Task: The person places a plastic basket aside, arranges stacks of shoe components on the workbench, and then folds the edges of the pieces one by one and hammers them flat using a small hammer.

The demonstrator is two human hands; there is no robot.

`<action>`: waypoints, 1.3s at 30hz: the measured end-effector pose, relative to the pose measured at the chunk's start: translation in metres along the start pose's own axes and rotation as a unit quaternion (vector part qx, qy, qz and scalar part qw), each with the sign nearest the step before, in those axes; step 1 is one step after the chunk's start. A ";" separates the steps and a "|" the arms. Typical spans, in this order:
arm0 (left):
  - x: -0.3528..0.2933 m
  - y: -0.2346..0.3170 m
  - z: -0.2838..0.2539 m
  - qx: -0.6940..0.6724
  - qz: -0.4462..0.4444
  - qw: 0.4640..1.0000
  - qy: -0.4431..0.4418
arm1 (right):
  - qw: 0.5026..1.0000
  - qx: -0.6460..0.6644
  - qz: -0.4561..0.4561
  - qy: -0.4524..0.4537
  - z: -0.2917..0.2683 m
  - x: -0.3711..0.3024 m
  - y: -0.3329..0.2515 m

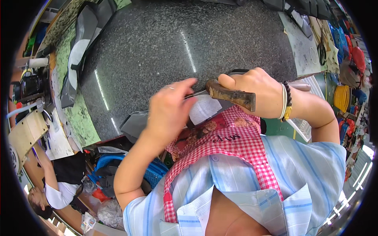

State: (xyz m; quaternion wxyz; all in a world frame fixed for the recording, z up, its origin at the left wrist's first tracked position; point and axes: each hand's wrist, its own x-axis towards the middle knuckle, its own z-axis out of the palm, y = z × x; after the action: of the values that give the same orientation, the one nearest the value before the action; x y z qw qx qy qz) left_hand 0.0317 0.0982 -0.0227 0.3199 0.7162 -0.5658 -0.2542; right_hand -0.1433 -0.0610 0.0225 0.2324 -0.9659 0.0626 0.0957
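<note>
While the right hand point(256, 88) wraps tight around a worn wooden handle point(232, 97), the tool's thin metal blade point(195, 93) runs out toward the left hand point(169, 108), right at the near edge of the dark speckled stone worktop point(177, 43). The left hand is half curled, fingers point(185, 84) bent over the blade's tip and pressing on a pale, flat piece point(204, 108) that lies just under the handle; whether it pinches that piece or only steadies it I cannot tell, since the hand covers the contact.

To do this well, my read is that the left fingertips should stay beside the blade, never ahead of its edge, and the right wrist should keep the handle low and level so the blade cuts shallow. A slip here would run toward the left hand, so short strokes look wiser than long ones.

As for the tool itself: the handle is brown, rough and chipped, thick at the butt end and blunt-cut. The blade is narrow and dark, mostly hidden. Below the handle sits a red checked apron point(232, 145); left of it, a grey flat piece point(136, 124) rests on the worktop's edge.
</note>
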 end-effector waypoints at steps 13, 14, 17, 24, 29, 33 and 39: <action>-0.029 -0.034 -0.024 0.079 0.127 0.989 0.009 | 0.995 0.062 -0.026 0.071 0.013 0.025 -0.009; -0.032 -0.033 -0.021 0.097 0.146 0.984 0.033 | 0.995 0.063 -0.029 0.070 0.012 0.028 -0.016; -0.040 -0.048 -0.037 0.070 0.109 0.991 0.024 | 0.997 0.010 -0.070 -0.043 0.002 0.036 -0.037; -0.041 -0.058 -0.042 0.099 0.214 0.972 0.010 | 0.990 -0.027 -0.059 -0.129 0.001 0.061 -0.051; -0.017 -0.024 0.024 0.023 0.147 0.981 0.127 | 0.993 0.042 -0.046 0.096 -0.018 0.036 0.001; 0.007 -0.016 0.020 0.048 0.117 0.989 0.076 | 0.999 -0.010 0.035 0.028 -0.023 0.003 0.005; -0.007 -0.021 0.000 0.177 0.244 0.953 0.027 | 0.968 -0.149 -0.152 0.136 -0.011 0.007 0.018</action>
State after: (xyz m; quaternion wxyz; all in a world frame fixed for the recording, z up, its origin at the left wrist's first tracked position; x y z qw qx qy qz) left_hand 0.0439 0.1088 -0.0383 0.2553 0.6079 -0.7506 -0.0441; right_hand -0.1376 -0.0822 0.0225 0.0874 -0.9916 -0.0692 -0.0650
